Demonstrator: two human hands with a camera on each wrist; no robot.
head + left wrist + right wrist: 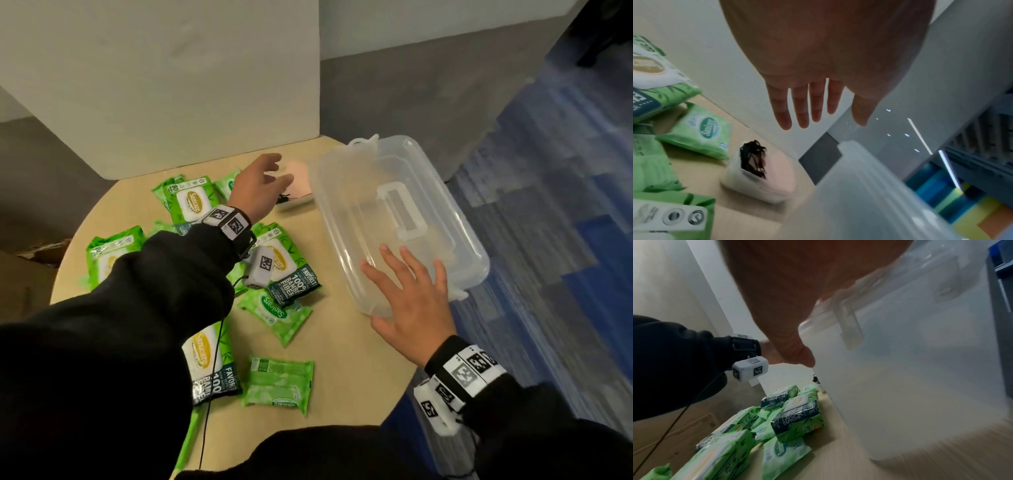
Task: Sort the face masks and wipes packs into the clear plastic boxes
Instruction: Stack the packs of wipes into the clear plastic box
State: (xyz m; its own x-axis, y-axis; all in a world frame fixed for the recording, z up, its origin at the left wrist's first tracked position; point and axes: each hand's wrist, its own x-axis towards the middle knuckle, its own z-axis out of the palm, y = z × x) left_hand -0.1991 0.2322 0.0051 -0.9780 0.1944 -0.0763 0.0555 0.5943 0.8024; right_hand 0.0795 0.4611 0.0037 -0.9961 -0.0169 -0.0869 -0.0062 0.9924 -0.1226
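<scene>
The right hand lies flat with fingers spread on the near end of the lidded clear plastic box, which sits on the right side of the counter, gripping nothing. The left hand hovers open, fingers straight and empty, above a small stack of pink face masks with dark ear loops, lying just beside the box's far left corner. Green wipes packs lie scattered and partly overlapping across the left half of the counter, all outside the box.
</scene>
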